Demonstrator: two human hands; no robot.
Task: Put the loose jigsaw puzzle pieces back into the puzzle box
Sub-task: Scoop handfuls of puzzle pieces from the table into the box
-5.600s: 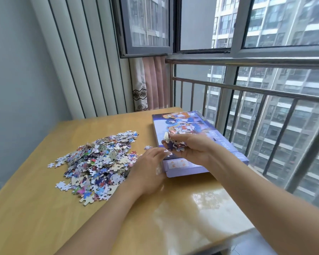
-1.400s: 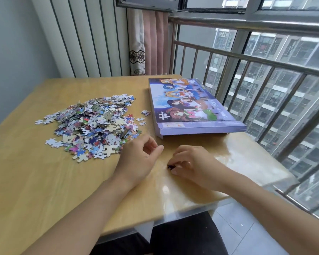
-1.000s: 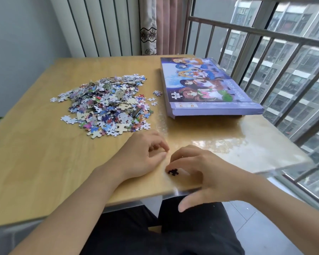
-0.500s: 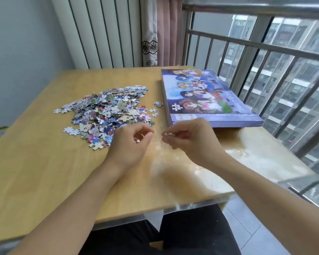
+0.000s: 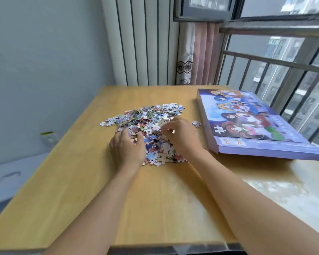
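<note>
The fingers (image 5: 134, 138) of the left hand (image 5: 126, 149) are curling down into the near left side of the pile of jigsaw pieces (image 5: 151, 131), digging under the heap as if gathering it. The right hand (image 5: 180, 137) is lying on the pile's right side with its fingertips drawn together; it looks to be pinching one or a few pieces, though the blur is making it hard to tell exactly what is between them.

The pile is lying on the wooden surface (image 5: 155, 199), left of the puzzle box (image 5: 250, 126), near it but not touching. A small stray cluster (image 5: 196, 123) is sitting between the heap and the box. The box is lying flat with its printed lid still closed, its right edge close to the window railing (image 5: 276, 61).

The pieces are looking like thin, light, stiff card, loose and interlocked only by chance. They are likely to slide on the glossy surface and spill from a handful, so scooping from both sides with cupped hands, low against the surface, is probably working better than picking singly. Their tabs could bend if squeezed hard. Since the box is shut, it is needing to be opened before anything goes in.
</note>
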